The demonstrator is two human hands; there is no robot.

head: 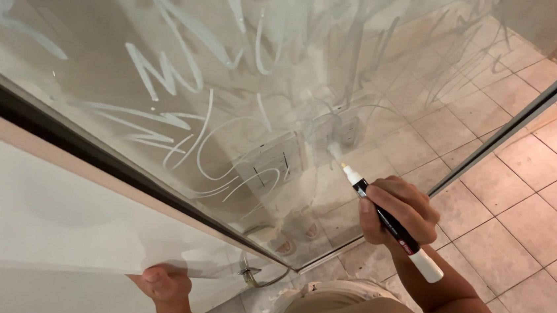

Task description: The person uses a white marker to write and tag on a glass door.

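Pale square floor tiles (545,182) spread beneath a large glass panel (350,58) covered in looping white scribbles (166,69), seen from above through a head-worn camera. At lower right, the person's right hand (397,212) is wrapped in a closed grip around a black-barrelled marker (390,224) with a white end, its pale tip held just short of the glass, beside a smudged white patch. The left hand (164,283), fingers curled under and mostly hidden, presses against a white wall panel (51,214) at the frame's lower left; what it touches beneath cannot be made out. Reflections in the glass blur the marks, and a faint mirrored figure with sandalled feet shows only dimly. A dark frame edge (92,151) runs diagonally along the glass, cut off at the left border.
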